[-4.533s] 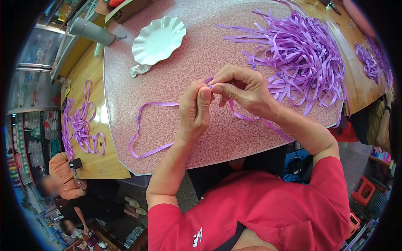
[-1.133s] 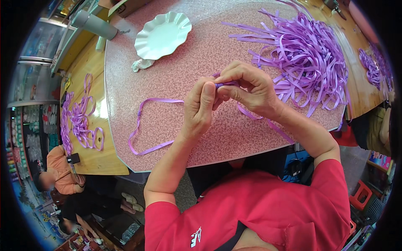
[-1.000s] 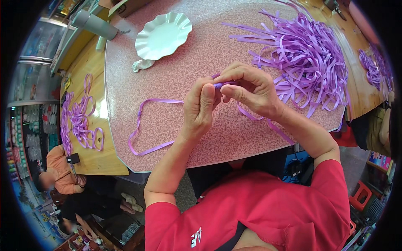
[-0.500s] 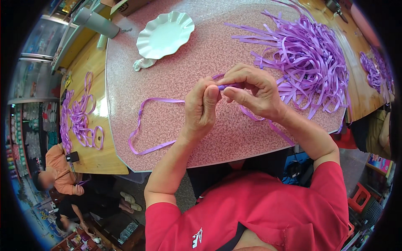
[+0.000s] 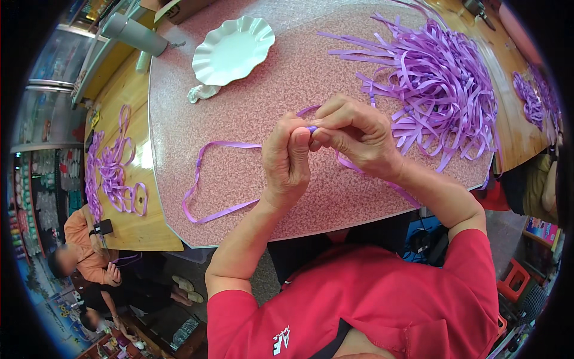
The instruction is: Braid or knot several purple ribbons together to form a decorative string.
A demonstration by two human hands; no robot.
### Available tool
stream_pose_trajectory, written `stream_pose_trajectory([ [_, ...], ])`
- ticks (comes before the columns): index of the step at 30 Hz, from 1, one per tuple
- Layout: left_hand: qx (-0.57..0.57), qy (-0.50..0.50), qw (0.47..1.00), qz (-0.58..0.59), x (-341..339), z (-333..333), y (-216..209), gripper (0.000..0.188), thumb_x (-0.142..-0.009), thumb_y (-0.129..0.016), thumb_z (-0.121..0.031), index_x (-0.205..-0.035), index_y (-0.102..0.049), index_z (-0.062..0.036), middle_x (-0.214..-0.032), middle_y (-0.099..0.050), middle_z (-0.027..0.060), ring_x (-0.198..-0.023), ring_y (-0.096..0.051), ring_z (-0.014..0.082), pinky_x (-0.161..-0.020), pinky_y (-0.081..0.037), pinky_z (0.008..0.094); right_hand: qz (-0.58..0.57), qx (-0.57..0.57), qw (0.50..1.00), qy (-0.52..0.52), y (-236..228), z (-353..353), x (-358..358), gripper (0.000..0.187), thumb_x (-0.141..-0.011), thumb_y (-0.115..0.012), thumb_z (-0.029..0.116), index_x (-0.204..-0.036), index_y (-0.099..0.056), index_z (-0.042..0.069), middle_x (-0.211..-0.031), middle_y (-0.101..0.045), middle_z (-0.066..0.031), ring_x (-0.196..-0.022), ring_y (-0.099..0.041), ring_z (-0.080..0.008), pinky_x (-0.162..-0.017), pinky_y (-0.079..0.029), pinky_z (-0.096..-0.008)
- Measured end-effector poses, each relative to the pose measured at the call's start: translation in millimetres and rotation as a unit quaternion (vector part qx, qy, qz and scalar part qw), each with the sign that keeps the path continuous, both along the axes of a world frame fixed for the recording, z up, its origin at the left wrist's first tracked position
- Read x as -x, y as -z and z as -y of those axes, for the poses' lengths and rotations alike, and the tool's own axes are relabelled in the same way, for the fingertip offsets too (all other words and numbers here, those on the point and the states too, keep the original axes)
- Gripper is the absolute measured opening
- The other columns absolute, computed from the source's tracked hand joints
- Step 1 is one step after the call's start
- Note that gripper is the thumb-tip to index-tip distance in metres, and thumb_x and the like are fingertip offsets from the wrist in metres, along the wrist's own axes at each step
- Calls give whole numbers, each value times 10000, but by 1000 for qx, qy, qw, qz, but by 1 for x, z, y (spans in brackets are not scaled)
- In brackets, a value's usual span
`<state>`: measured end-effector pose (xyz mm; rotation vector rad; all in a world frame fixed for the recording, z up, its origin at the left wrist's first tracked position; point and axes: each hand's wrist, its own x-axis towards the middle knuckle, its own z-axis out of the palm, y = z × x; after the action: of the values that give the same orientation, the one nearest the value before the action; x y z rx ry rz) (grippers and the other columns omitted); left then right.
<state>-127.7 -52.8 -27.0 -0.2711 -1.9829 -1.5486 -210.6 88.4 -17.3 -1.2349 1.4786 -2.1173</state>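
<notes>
Pinching a purple ribbon, the left hand and right hand meet above the pink tabletop, nearer its front edge than its far one. Both are gripping, thumbs against fingers, with a short darker purple piece showing between their fingertips; whether that is a knot or a sleeve cannot be made out. One loop of the ribbon lies toward the tabletop's front left corner, while on the other side purple strips run below the right hand toward the front edge. Along the right edge spreads a big pile of like ribbons. A white scalloped dish sits toward the far left corner, with a grey tumbler near that corner. Beyond the left edge, more ribbons lie on bare wood. Writing shows in few places: white lettering and a small emblem on the red shirt, dark print cut off on a cardboard box at the far edge, and a colourful printed panel low on the right, too small to read.
</notes>
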Motion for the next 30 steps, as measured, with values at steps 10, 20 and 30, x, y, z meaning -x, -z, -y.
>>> stream_pose_trajectory([
  [10,60,-24,998,-8,1,8,5,155,-1043,-492,-169,-957,-528,-45,-736,-479,65,-615,-447,163,-548,-363,309,80,-87,991,-62,-6,-8,10,130,-934,-641,7,-1054,-652,-43,-1023,-617,-125,-786,-653,-154,-654,-579,-256],
  [20,111,-43,992,-45,1,12,6,127,-1016,-535,-147,-957,-531,-34,-744,-484,86,-604,-462,200,-512,-366,337,14,-46,998,-30,-11,-5,3,159,-912,-646,-39,-1071,-641,-53,-1020,-613,-142,-805,-664,-166,-663,-590,-269],
  [30,143,-42,984,-98,1,11,4,187,-1027,-506,-177,-906,-506,-35,-729,-498,90,-582,-493,229,-485,-369,348,-65,-38,997,-4,-13,-6,1,185,-865,-701,-42,-1045,-661,-31,-962,-641,-142,-807,-685,-178,-644,-598,-283],
])
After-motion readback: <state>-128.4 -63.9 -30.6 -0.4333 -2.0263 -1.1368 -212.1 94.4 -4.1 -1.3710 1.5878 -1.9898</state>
